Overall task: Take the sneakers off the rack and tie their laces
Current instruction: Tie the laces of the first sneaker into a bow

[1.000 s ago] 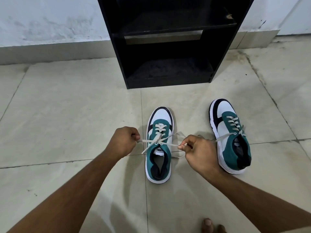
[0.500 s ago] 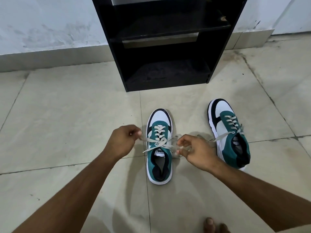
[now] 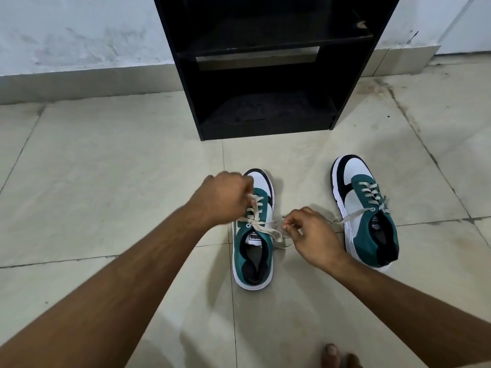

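Two green, white and black sneakers stand on the tiled floor before the rack. The left sneaker [image 3: 253,251] lies in the middle, its cream laces [image 3: 261,227] crossed over the tongue. My left hand [image 3: 225,196] hovers over its toe and lacing, fingers pinched on one lace end. My right hand [image 3: 312,232] sits just right of that shoe, pinching the other lace end. The right sneaker [image 3: 366,208] stands apart to the right, with a loose lace [image 3: 350,215] trailing toward my right hand.
The black shoe rack [image 3: 265,75] stands against the white wall [image 3: 79,33], its visible shelves bare. Beige floor tiles [image 3: 106,181] spread around the shoes. My bare toes [image 3: 337,357] show at the bottom edge.
My left hand has moved right and forward, from beside the left sneaker to over its lacing. My right hand drew slightly closer to the shoe. The laces are slacker and crossed.
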